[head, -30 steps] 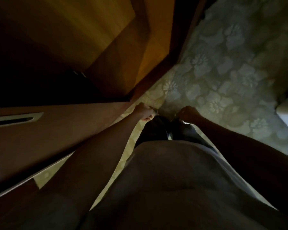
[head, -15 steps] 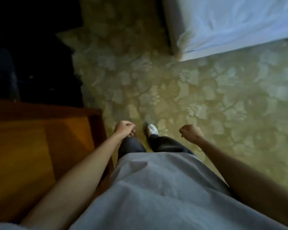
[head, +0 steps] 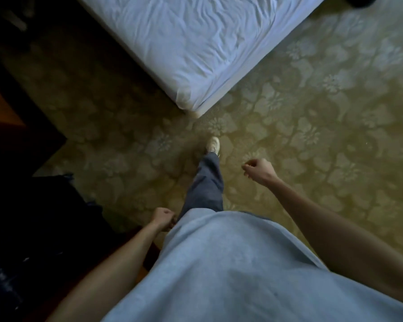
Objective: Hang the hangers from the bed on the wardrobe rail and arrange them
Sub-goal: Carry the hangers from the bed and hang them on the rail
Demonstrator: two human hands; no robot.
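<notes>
The bed (head: 196, 43), covered by a wrinkled white sheet, fills the upper middle of the view, its near corner pointing toward me. No hangers show on the visible part of it. My left hand (head: 162, 218) hangs low by my hip, fingers curled into a loose fist with nothing in it. My right hand (head: 260, 170) is raised over the carpet, fingers also curled and holding nothing. The wardrobe and its rail are out of view.
A floral patterned carpet (head: 323, 135) covers the floor between me and the bed. Dark furniture (head: 21, 217) stands along the left. My leg and white shoe (head: 213, 144) step forward toward the bed corner.
The view has swung from the wardrobe down and round to the bed, which now lies much closer. My left hand dropped to my hip; my right hand swung forward.
</notes>
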